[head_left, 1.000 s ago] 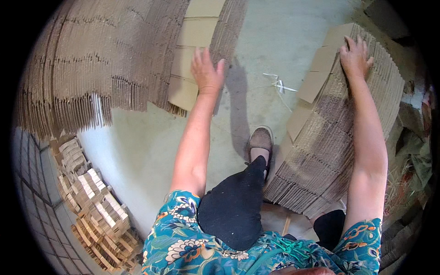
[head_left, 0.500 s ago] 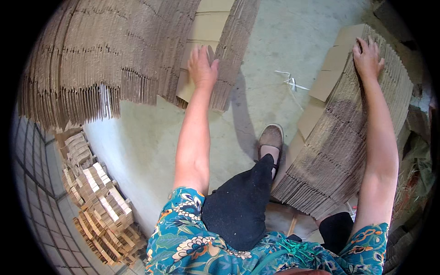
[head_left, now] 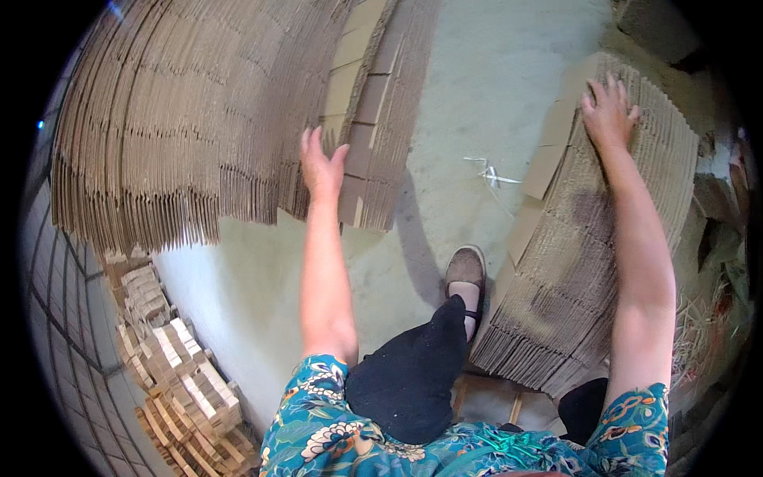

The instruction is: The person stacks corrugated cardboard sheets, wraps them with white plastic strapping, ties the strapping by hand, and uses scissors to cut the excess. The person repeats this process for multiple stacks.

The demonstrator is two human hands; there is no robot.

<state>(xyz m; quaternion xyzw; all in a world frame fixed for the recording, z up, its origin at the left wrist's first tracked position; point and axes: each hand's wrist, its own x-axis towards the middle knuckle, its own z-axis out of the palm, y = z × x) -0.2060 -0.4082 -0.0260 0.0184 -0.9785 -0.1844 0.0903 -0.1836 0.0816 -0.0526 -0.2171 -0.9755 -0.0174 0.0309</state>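
Reaching forward with the arm nearly straight, the left hand (head_left: 322,167) rests against the edge of a big stack of flattened corrugated cardboard sheets (head_left: 199,119) that fans across the upper left of the view. Its fingers (head_left: 308,143) are spread and extended, pressed flat on the board rather than curled round anything; the thumb angles out toward a narrower bundle of folded brown sheets (head_left: 381,119) just beside it. The sheet edges show as fine ribbed lines, tan and matte, bowed by the lens.

The right hand (head_left: 608,111) lies palm down on top of a second cardboard stack (head_left: 580,262) at the right, fingers splayed wide and gripping nothing. This stack slopes away from the person, its layered edges stepped and slightly ragged, with lighter flaps sticking out on its left side.

Between the two stacks lies a rough, pale green concrete floor (head_left: 469,95) with a scrap of white strapping (head_left: 489,175) on it. A foot in a grey slip-on shoe (head_left: 465,270) stands near the right stack's lower edge. Small slotted cardboard dividers (head_left: 183,381) are heaped at lower left.
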